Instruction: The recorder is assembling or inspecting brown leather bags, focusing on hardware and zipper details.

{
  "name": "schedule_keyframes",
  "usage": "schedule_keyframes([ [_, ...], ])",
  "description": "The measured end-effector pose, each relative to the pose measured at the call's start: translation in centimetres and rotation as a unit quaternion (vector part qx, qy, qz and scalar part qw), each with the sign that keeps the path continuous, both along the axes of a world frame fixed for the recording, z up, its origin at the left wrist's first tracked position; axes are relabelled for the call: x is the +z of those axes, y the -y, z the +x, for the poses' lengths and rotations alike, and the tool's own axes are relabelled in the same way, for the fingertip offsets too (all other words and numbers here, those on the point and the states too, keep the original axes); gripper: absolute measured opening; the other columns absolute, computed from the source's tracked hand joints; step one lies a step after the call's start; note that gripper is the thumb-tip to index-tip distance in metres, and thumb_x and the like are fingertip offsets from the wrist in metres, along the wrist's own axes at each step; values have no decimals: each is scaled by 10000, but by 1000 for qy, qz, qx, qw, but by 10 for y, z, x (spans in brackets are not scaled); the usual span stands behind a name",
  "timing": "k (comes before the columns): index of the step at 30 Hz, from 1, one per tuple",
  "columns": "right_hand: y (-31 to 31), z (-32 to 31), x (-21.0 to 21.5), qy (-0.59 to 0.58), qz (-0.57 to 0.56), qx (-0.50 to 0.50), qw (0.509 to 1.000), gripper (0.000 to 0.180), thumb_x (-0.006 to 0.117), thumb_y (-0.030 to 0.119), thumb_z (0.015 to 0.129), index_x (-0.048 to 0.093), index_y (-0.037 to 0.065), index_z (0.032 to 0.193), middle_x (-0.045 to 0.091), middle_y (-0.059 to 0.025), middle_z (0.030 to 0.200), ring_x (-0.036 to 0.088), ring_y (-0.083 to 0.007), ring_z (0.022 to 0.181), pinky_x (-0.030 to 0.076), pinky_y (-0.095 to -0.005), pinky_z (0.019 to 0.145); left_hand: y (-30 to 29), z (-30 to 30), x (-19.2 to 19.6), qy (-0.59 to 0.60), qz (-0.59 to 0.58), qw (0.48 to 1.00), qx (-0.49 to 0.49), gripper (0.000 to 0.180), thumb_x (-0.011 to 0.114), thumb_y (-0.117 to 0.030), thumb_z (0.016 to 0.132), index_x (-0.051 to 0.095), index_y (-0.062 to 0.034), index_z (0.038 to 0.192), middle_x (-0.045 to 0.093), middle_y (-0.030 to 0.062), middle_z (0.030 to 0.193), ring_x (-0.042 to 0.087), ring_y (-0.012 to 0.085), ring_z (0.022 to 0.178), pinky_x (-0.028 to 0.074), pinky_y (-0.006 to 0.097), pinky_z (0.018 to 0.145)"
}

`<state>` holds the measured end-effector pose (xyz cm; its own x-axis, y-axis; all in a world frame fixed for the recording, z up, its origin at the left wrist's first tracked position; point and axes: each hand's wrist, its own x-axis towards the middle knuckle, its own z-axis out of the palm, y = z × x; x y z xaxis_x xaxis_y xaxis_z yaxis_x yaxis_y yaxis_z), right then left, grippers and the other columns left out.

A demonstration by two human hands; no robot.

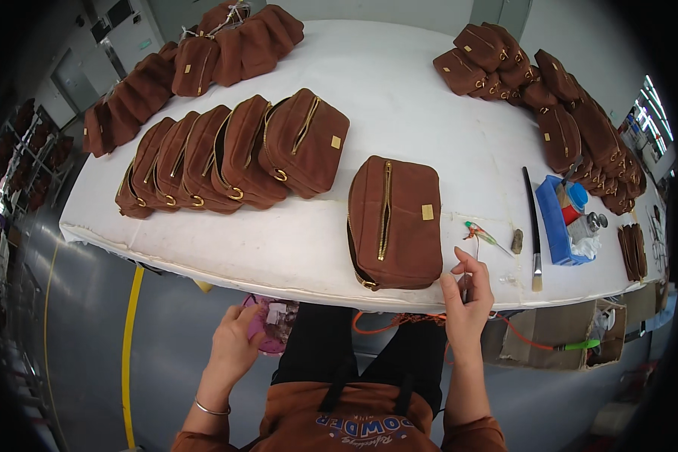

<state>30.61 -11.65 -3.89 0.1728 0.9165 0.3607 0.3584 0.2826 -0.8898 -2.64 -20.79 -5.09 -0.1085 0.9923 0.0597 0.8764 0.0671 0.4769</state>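
Observation:
A brown zippered bag point(405, 248) stands close to the table's front edge, its gold zipper running up the face beside a small gold tag. Beside the bag's lower right corner is my right hand point(465, 313), thumb and forefinger pinched round a slim dark stick-like tool point(468, 288), mostly hidden by the fingers. My left hand point(236, 343) hovers below the table edge with nothing visible in it, fingers loosely bent and thumb apart. Next to it, a pink basket point(258, 337) holds small clear and white items. A green-and-clear slender tool point(490, 236) lies beyond my right hand.
Several like bags point(237, 147) stand in a row at left. More bags lie heaped at far left point(237, 56) and far right point(576, 128). A black-handled brush point(532, 226) lies beside a blue tray point(554, 218) of jars. Below the table sits a cardboard box point(539, 346).

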Motion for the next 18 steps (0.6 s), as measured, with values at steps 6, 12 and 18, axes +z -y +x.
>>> schedule_keyframes([
  [6,-8,2,-25,-1,10,-17,1000,334,552,101,970,574,-28,1278,598,-53,980,461,-49,762,389,-229,633,-37,60,25,143,177,968,-105,412,737,-56,796,635,-35,1195,577,153,1179,588,294,1043,502,340,858],
  [12,-1,-14,3,-89,-117,35,988,392,428,192,1042,530,-51,1333,499,27,702,415,-20,559,357,-207,495,-88,108,15,123,248,937,-214,386,726,-174,837,619,9,1160,521,170,1275,508,361,1139,390,430,976],
  [18,-9,-8,51,-80,-29,21,996,410,414,208,1049,511,-49,1353,423,54,653,360,-10,488,304,-201,438,-125,116,53,256,285,886,-261,182,654,-163,909,649,13,952,647,118,954,580,277,987,428,377,895],
])
